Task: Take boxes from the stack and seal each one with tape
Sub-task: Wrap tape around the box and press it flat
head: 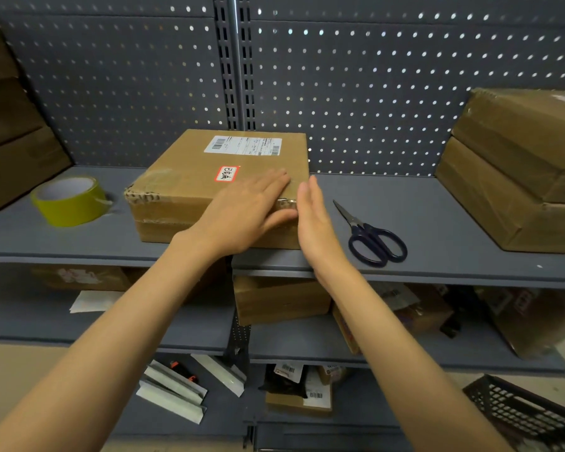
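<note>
A brown cardboard box [190, 177] with a white shipping label and a red-edged sticker lies in the middle of the grey shelf [421, 223]. My left hand [242, 213] lies flat on its near right corner, fingers straight on top and thumb against the front face. My right hand [313, 223] stands edge-on with straight fingers just beside the box's right side. A roll of yellow-green tape [69, 202] sits on the shelf left of the box. Dark-handled scissors [371, 239] lie on the shelf to the right.
Stacked brown boxes [519, 168] stand at the right end of the shelf, and more boxes [10, 135] at the left end. Lower shelves hold further parcels [281, 298]. A black mesh basket [529, 415] is at the bottom right. Perforated panel behind.
</note>
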Available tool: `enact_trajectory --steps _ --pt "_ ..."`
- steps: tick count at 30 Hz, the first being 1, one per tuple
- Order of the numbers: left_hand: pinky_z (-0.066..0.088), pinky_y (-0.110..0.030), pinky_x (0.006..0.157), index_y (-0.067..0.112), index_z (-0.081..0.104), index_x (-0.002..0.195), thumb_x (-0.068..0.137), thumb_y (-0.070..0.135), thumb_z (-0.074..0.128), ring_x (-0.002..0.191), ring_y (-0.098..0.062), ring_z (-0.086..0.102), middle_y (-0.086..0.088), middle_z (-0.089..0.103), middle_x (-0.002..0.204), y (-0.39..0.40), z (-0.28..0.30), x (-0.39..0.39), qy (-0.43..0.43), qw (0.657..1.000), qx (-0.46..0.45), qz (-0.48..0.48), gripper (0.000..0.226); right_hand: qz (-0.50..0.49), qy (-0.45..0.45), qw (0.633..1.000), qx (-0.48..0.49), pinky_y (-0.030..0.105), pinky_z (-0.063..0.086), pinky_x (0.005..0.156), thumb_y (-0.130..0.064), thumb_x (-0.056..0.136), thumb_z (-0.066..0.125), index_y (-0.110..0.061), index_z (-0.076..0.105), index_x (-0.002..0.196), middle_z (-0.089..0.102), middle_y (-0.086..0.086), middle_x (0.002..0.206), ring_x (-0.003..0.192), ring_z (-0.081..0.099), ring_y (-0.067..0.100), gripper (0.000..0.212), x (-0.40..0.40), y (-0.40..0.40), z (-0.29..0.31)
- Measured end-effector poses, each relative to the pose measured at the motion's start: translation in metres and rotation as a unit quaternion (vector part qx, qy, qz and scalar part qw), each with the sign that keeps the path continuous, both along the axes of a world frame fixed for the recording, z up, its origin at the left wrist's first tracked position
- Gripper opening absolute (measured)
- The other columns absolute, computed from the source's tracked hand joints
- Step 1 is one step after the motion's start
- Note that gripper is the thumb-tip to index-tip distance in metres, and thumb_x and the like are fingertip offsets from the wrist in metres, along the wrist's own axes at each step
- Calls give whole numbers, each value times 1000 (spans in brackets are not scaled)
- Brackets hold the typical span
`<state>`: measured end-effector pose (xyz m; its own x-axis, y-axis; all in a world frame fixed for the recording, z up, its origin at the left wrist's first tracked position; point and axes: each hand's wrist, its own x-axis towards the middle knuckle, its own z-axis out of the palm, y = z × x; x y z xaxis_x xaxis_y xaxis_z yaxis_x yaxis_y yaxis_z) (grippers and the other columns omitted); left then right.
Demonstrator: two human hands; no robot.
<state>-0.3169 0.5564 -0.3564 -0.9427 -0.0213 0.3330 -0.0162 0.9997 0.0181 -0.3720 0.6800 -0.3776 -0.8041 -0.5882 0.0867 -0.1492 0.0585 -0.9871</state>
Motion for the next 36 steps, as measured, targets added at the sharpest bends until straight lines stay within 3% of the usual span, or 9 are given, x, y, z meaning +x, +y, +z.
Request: enact_trajectory --steps 6,11,14,17,19,21,25,32,36 --pt "36 -42 107 -3 42 139 85 54 43 133 -34 44 -21 44 144 -3 -2 -2 -23 998 -54 2 78 20 -30 998 57 23 14 110 -54 98 16 -23 4 154 15 -4 159 145 17 12 64 -6 1 -16" --pt "14 -30 116 3 20 150 89 47 56 146 -25 20 -13 18 158 -5 1 -2 -39 998 -52 -20 83 -8 -1 997 79 31 12 116 -54 99 21 -24 6 154 14 -6 159 146 13 13 64 -8 7 -7" --pt "9 -24 115 7 14 152 86 48 61 147 -21 14 -9 13 160 -8 11 0 -93 995 -3 -22 91 -42 197 973 112 26 7 116 -36 104 26 -18 7 153 7 -4 161 147 4 10 56 -4 11 6" --pt "25 -34 112 5 31 147 84 59 51 139 -28 34 -13 35 151 -13 8 3 -29 999 12 -8 85 5 427 872 238 25 0 117 -30 105 26 -8 17 151 11 6 160 148 2 15 52 -7 8 13" --pt "26 -36 112 5 33 146 87 53 48 137 -29 37 -15 38 149 -15 1 5 -17 1000 -5 1 77 20 478 826 297 23 -1 116 -34 105 25 -6 17 151 15 9 159 148 6 17 55 -10 5 11" --pt "27 -39 113 4 37 144 87 53 44 137 -30 38 -16 39 149 -16 -5 7 -10 999 -25 19 76 6 496 811 310 24 4 116 -37 104 25 -7 18 151 18 8 159 147 10 17 56 -11 5 9" --pt "28 -40 113 3 41 142 82 61 37 137 -30 39 -16 41 148 -18 -7 6 -11 999 -36 27 84 -12 487 822 294 24 10 115 -36 103 31 -8 21 151 21 7 158 147 13 16 56 -12 5 5" --pt "19 -34 116 5 32 147 86 59 46 142 -26 30 -13 32 153 -17 -8 5 3 999 -48 22 82 15 523 794 310 25 11 116 -37 99 45 -10 25 150 24 6 157 146 18 17 61 -21 11 9" --pt "7 -31 118 11 21 151 88 57 49 146 -20 18 -7 20 159 -20 -5 5 -12 999 -44 15 83 47 449 852 263 22 8 115 -36 99 46 -14 19 151 14 0 160 147 7 11 63 -21 12 6"
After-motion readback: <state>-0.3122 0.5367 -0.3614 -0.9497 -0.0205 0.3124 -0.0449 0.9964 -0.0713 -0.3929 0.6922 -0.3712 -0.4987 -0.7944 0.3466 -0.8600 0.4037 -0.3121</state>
